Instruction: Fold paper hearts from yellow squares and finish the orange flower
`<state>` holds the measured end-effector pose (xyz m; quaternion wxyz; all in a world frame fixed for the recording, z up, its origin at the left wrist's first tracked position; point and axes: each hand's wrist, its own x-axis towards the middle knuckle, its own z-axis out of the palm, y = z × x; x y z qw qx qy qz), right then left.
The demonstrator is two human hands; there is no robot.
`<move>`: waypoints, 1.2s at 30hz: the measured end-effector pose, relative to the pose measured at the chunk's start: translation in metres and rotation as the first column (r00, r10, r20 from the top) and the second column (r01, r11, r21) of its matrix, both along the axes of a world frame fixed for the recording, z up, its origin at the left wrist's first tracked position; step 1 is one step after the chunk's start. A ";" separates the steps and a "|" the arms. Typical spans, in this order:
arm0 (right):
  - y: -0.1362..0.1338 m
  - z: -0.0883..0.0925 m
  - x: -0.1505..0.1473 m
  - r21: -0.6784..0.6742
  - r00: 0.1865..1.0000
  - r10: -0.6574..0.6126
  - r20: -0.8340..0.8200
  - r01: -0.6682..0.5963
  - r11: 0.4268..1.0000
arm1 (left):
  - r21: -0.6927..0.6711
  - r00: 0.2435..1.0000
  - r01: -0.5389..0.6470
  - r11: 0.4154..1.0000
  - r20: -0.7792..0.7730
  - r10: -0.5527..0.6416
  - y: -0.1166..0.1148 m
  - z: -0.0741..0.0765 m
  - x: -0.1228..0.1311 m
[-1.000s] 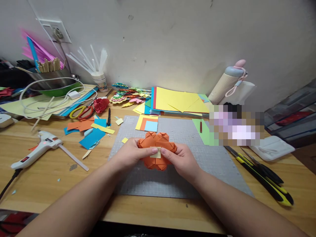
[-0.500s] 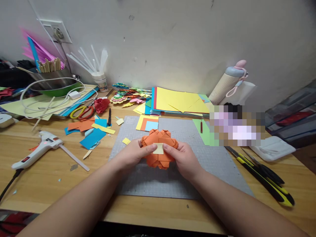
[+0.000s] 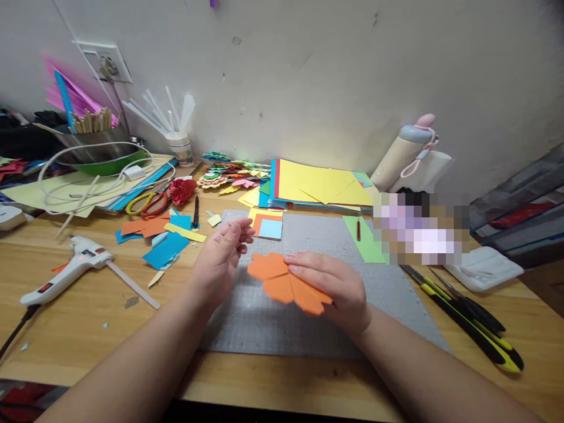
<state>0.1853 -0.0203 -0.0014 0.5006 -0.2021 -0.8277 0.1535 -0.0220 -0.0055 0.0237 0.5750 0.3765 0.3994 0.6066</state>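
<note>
Held orange flower-shaped paper [image 3: 279, 279] in right hand [image 3: 339, 288], slanted lengthwise toward near-right corner of grey gridded mat [image 3: 264, 332]; had left hand [image 3: 222, 255] apart, loosely half-curled; faced pale wall [image 3: 308, 88].

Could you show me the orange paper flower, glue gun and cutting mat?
Orange paper flower [image 3: 282, 285], head view: a petal near its middle.
Glue gun [image 3: 67, 272], head view: its white handle.
Cutting mat [image 3: 249, 323], head view: a bare patch.

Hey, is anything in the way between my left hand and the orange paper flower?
Nothing visible is: just a small gap, with the gray mat showing beneath, separates your left hand from the flower. Your right hand holds its right side, and the paper squares lie farther back.
</note>
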 end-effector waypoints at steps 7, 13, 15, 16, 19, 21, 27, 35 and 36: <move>-0.001 0.013 0.006 0.301 0.985 -0.030 0.172 -0.024 0.953 | 0.011 0.996 -0.006 1.000 -0.090 0.007 -0.001 0.005 -0.002; 0.001 0.015 0.001 0.357 0.963 -0.044 0.265 -0.056 0.932 | 0.139 0.971 0.144 0.980 -0.209 -0.113 -0.009 0.009 -0.005; 0.002 0.015 -0.001 0.349 0.948 -0.032 0.318 -0.085 0.933 | 0.167 0.948 0.271 0.948 -0.220 -0.232 -0.013 0.014 -0.007; 0.002 0.016 -0.002 0.345 0.940 -0.031 0.339 -0.093 0.934 | 0.164 0.928 0.342 0.925 -0.212 -0.305 -0.015 0.016 -0.007; 0.002 0.016 -0.003 0.337 0.924 -0.037 0.381 -0.102 0.936 | 0.108 0.846 0.526 0.843 -0.161 -0.508 -0.021 0.020 -0.007; 0.002 0.016 -0.003 0.320 0.921 -0.025 0.390 -0.110 0.941 | 0.058 0.824 0.553 0.831 -0.187 -0.535 -0.023 0.020 -0.006; 0.000 0.017 -0.002 0.308 0.926 0.008 0.378 -0.133 0.942 | 0.257 0.633 -0.013 0.966 -0.746 0.206 -0.015 0.012 -0.009; -0.002 0.016 0.002 0.347 0.957 -0.042 0.286 -0.062 0.936 | 0.239 0.606 -0.217 0.946 -0.727 0.323 -0.001 0.011 -0.022; -0.002 0.015 0.003 0.345 0.958 -0.051 0.281 -0.051 0.937 | 0.199 0.635 -0.195 0.960 -0.720 0.278 -0.002 0.010 -0.021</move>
